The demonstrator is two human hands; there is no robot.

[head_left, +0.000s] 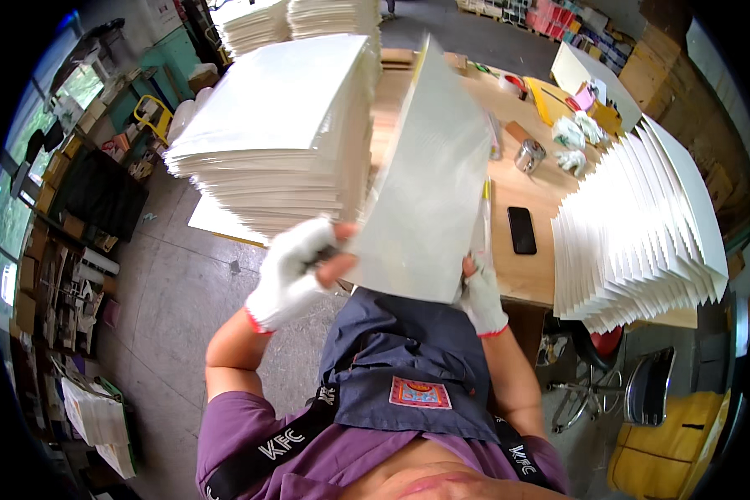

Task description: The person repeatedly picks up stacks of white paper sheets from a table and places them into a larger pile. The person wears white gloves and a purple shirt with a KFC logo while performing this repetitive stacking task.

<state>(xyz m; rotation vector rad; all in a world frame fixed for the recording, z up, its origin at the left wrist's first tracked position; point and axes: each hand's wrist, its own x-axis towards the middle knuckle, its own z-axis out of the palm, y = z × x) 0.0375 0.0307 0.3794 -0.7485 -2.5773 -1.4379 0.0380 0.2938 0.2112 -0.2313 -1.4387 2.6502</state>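
Note:
A large white sheet of paper or thin board [429, 179] stands tilted up in front of me, blurred at its upper end. My left hand [296, 271], in a white fingerless-tipped glove, has its thumb and fingers at the sheet's lower left edge, loosely closed on it. At the lower right edge, my right hand [483, 296], gloved the same way, pinches the sheet. A tall stack of white sheets [267, 100] rises to the left of it. On the right, a fanned stack of white sheets [633, 229] leans in stepped layers.
The wooden table [517, 271] bears a black phone [522, 230], a metal can [529, 156], white gloves [571, 133], a tape roll [512, 84] and a yellow folder [552, 102]. A wheeled chair [650, 387] is at the lower right. Shelves with boxes [62, 283] line the left.

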